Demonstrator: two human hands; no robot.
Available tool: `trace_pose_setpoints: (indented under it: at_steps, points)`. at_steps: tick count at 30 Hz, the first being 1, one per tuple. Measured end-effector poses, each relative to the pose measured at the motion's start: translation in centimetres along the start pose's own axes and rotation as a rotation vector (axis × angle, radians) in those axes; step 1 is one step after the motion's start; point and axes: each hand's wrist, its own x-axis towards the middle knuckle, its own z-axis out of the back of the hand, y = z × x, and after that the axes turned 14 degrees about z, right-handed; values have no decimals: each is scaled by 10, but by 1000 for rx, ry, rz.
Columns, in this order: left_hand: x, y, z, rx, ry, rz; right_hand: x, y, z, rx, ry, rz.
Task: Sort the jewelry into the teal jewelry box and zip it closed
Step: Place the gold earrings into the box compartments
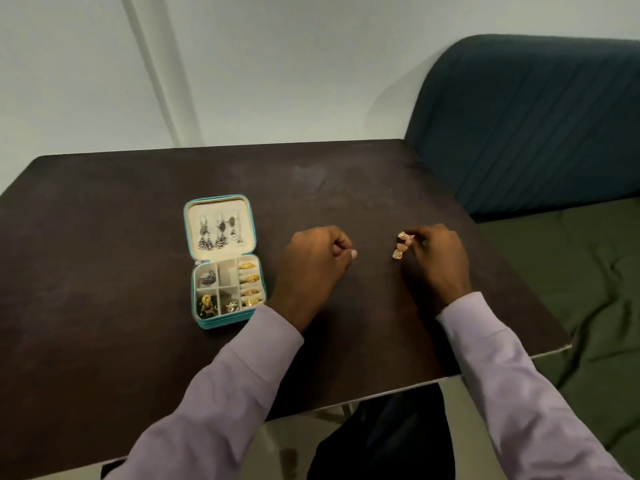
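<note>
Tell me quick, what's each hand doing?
Left hand: fingers curled, holding nothing visible.
Right hand: pinches gold earrings just above the table.

Counter (121, 209): dark brown, matte, with pale scuffs toward the far middle; light edge visible at the near right corner.
Sofa (526, 126): dark teal, ribbed backrest, standing against the counter's far right corner.
Cover (568, 271): olive green, creased cloth, lying over the seat right of the counter.
Wall (277, 64): pale grey-blue, with a slanted pale strip (152, 71) at left.
</note>
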Motion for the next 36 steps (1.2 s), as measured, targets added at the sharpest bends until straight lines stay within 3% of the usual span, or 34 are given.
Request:
trace_pose_setpoints:
  at_steps: [5,9,13,15,21,24,28,31,36]
  points:
    - [3,-15,-21,-6,55,-3,6,-13,-9,23,156,5]
    - [4,-14,-31,22,90,4,4,-14,-11,52,146,-16]
    - [7,-12,-36,-41,171,49,0,-9,-2,295,120,-60]
    - [8,-11,-38,-164,247,114,-3,-2,4,387,101,-50]
    - [3,-17,-38,-730,701,568,-16,28,27,520,22,88]
    - [5,-19,-37,-1013,735,661,-22,37,30,514,2,184]
    - [6,-12,-38,-1187,673,494,-32,52,31,687,-88,103]
    - [4,-2,-40,-1070,591,337,-38,61,35,935,-124,-11]
    - [-1,1,-36,-882,372,160,-40,63,33,1164,-15,-276]
